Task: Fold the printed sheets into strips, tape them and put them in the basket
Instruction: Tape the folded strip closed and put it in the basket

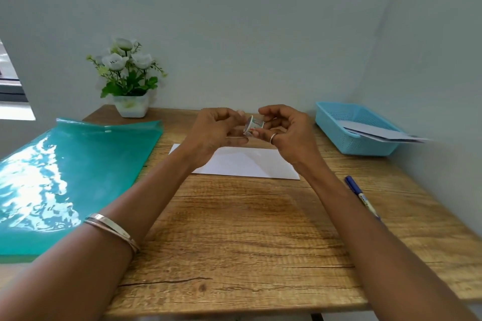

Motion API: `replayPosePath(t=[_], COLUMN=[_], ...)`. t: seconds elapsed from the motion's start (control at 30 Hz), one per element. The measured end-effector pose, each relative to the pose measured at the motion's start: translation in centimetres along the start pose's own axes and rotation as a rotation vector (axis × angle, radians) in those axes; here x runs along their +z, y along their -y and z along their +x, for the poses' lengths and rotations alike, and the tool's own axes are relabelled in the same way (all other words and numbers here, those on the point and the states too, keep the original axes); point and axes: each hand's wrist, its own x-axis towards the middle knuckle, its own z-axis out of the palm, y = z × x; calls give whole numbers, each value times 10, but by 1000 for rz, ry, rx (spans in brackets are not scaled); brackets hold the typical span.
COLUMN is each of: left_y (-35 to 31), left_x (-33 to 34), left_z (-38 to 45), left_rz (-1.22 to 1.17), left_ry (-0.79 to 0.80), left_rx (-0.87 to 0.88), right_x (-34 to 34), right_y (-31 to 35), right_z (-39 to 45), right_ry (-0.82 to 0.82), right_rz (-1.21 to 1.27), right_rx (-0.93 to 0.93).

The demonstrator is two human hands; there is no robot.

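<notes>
Both hands (251,133) pinching a clear tape roll (252,125) above wooden table (234,229), pale grey walls (247,21) behind.

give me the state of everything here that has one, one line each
tape roll: held up between both hands, above the desk
left hand: grip on the tape roll
right hand: grip on the tape roll
folded sheet: flat on the desk, under the hands
basket: holds folded strips, ends overhanging its rim
pen: lying capped
green folder: flat, closed
</notes>
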Motion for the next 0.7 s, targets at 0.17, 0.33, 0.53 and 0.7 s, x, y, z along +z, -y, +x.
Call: replayPosePath(t=[0.17,0.33,0.53,0.7], left_y=[2,-3,-1,-3], left_x=[-6,-8,-5,-2], left_z=[3,2,1,-1], left_rz=[174,225,158,22], left_ry=[66,-50,34,-49], left_rx=[26,19,-172,-261], right_x=[1,1,3,3], right_y=[-2,0,0,0], right_z=[-1,-1,-1,0], right_ry=[-13,-3,112,85], right_rz=[-92,-72,-112,-146], right_rx=[-104,-92,-114,-133])
